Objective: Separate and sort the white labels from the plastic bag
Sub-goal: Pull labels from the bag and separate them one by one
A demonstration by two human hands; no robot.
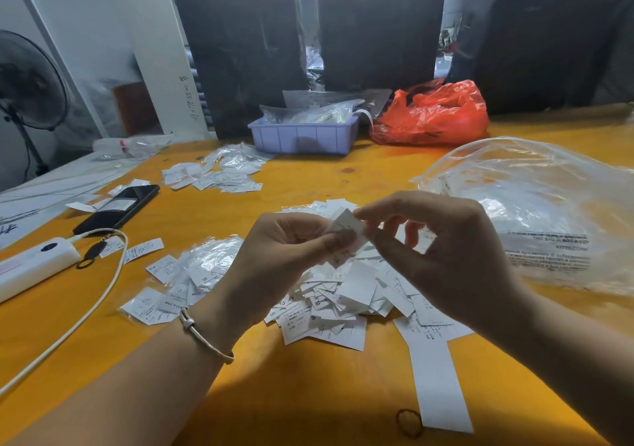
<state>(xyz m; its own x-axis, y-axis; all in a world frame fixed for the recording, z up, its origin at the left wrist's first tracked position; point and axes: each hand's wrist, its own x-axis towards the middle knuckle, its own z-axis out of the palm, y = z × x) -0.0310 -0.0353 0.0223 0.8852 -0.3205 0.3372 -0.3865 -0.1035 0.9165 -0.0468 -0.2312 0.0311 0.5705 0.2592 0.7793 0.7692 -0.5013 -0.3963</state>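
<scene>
We pinch small label bunch (344,236) between left hand (288,256) and right hand (435,250) fingertips over loose pile (336,294) mid-table; risk: stuck labels slip, drop back, mix.

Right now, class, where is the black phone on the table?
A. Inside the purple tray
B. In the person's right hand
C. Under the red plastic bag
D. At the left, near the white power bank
D. The black phone lies flat at the table's left side, just behind the white power bank, with a label resting on it.
</scene>
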